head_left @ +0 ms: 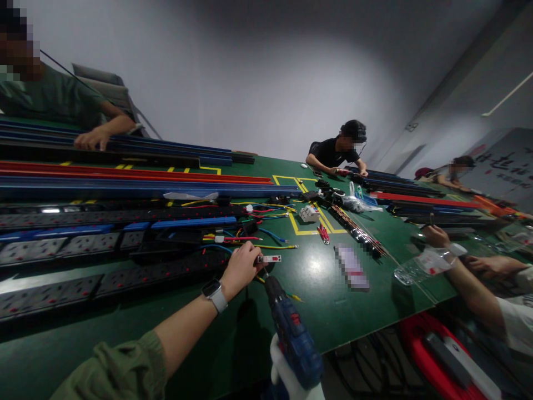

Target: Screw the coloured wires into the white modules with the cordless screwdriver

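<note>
My left hand (241,268), with a watch on its wrist, is closed on a small white circuit breaker (272,259) that has a red part. Wires run close to the fingers, and some of the breaker is hidden by them. In a white glove, my right hand (278,361) grips a blue cordless drill (293,330). The drill points up and away, its bit just below the breaker; whether the tip touches a screw I cannot tell. Black power strips (154,278) with sockets lie left of my left hand, and coloured wires (250,239) come out of their ends.
White breakers (308,214), red-handled pliers (323,234) and a bundle of copper-coloured rods (358,233) lie on the green table (308,311). Long blue rails (145,188) and orange rails (145,173) stretch left. Co-workers sit around; one arm at right is near a clear plastic bottle (410,272).
</note>
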Demonstrator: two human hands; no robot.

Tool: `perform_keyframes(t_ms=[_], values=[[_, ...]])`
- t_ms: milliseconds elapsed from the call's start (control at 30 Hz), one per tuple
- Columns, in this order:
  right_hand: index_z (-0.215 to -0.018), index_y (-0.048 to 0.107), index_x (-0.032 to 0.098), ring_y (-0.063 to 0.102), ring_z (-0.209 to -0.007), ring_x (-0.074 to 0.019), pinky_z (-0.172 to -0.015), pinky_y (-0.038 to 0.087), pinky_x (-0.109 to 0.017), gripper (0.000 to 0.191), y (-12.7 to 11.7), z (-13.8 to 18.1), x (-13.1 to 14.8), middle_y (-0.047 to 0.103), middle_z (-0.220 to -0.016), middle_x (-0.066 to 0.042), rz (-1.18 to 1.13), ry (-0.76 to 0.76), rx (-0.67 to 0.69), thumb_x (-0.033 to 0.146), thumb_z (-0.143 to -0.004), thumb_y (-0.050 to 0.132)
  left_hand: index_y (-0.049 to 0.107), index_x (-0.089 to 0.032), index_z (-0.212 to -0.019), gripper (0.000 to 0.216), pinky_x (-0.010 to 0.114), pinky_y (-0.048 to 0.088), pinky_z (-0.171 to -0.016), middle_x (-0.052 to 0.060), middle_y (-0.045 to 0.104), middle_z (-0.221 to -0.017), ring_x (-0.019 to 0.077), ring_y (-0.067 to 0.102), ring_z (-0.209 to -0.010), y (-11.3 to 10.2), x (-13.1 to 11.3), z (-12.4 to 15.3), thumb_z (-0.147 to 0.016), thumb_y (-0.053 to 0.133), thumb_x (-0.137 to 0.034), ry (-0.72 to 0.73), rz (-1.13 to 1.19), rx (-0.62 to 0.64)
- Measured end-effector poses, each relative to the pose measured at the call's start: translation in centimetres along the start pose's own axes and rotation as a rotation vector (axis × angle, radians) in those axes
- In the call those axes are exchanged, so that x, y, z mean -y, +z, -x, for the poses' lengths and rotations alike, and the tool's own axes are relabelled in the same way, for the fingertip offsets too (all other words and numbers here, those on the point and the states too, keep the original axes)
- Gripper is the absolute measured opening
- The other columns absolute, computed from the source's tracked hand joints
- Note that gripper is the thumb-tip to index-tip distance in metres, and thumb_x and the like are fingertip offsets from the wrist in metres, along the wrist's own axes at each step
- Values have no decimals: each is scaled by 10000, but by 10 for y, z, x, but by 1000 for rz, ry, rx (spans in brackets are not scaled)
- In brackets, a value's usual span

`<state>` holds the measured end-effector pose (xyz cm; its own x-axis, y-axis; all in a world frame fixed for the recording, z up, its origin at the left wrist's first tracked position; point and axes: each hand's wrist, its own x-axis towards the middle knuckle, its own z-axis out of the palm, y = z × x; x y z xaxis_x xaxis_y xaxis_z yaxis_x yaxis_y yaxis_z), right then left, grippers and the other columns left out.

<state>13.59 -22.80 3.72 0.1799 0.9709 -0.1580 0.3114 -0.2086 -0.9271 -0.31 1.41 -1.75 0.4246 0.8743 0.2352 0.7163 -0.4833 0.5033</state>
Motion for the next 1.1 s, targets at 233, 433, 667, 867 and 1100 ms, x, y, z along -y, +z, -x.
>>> perform_keyframes(t_ms=[233,433,667,867,1100], values=[[-1187,675,215,682,-999,-209,-832,603,-360,256,0,2,1,675,-1210,-69,-3,-1,-1,376,-993,628,681,-232,-979,183,361,453,-891,62,572,-1017,231,595,-994,0,0,0,-915,675,-402,10,0,-4],[-1149,686,209,689,-938,-189,-785,606,-328,233,-1,0,-1,690,-1154,-61,-5,-2,2,373,-995,628,677,-232,-970,182,362,451,-895,61,570,-1018,227,596,-984,0,-1,0,-918,670,-407,-1,4,9],[-1203,672,222,675,-1029,-219,-854,598,-370,263,2,3,-2,664,-1241,-72,-2,8,-1,375,-993,628,677,-236,-970,180,364,454,-902,60,565,-1013,229,593,-994,0,0,0,-917,669,-407,5,3,-5],[-1186,681,229,675,-1027,-218,-848,599,-360,250,3,1,1,667,-1239,-67,-4,6,-20,377,-992,628,677,-233,-977,179,361,454,-899,62,566,-1021,226,596,-982,0,0,0,-916,668,-401,2,9,4],[-1221,659,209,687,-986,-213,-795,609,-355,294,-4,-7,7,673,-1202,-72,-33,-4,-100,367,-973,660,673,-237,-985,173,364,449,-887,65,584,-1031,239,593,-1010,-1,-1,0,-924,661,-399,14,-1,14]])
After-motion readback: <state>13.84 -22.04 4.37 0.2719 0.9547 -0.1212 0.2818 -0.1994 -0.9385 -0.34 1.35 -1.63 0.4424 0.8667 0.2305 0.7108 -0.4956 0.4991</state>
